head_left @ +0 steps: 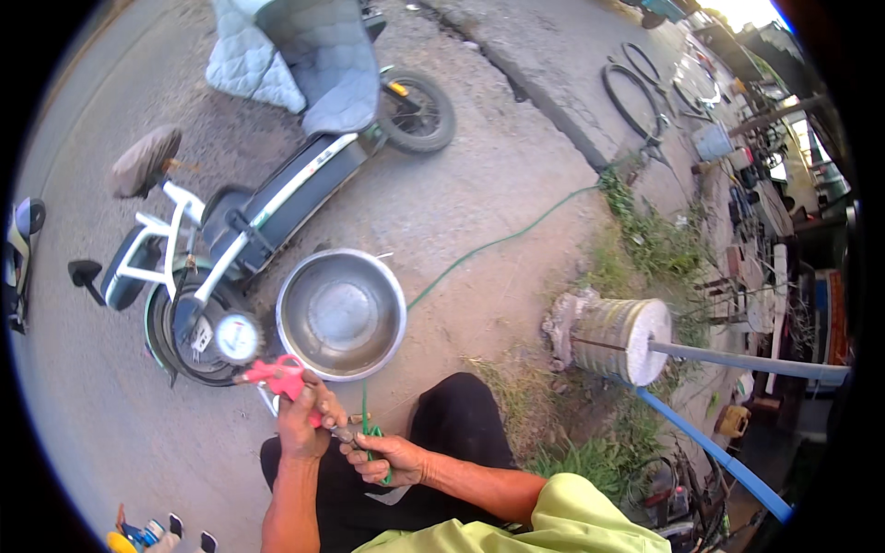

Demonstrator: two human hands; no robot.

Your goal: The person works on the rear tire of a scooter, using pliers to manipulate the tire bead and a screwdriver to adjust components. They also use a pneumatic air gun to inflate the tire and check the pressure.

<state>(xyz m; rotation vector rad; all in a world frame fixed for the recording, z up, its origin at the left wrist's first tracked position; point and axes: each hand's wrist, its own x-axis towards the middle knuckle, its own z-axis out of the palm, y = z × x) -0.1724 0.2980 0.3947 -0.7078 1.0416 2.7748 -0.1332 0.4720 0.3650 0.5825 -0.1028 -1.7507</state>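
My left hand (307,417) is closed round a red tire inflator gun (278,376), which carries a round white-faced gauge (238,339). Close beside it, my right hand (391,458) grips the green air hose (374,442) near a metal fitting (345,434) between the two hands. I cannot tell whether fitting and gun are joined. Just beyond the hands sits a round metal basin (341,313). To its left, a white and black electric scooter (288,201) leans over, with one wheel (195,336) near the gauge. The scooter bears a pale blue quilted cover (341,78).
The green hose runs past the basin toward weeds (650,241) on the right. A concrete-filled bucket (627,341) bears a grey pole (747,359), with a blue pole (710,447) close by. Loose tires (636,101) lie farther off. Part of another person (138,535) shows lower left.
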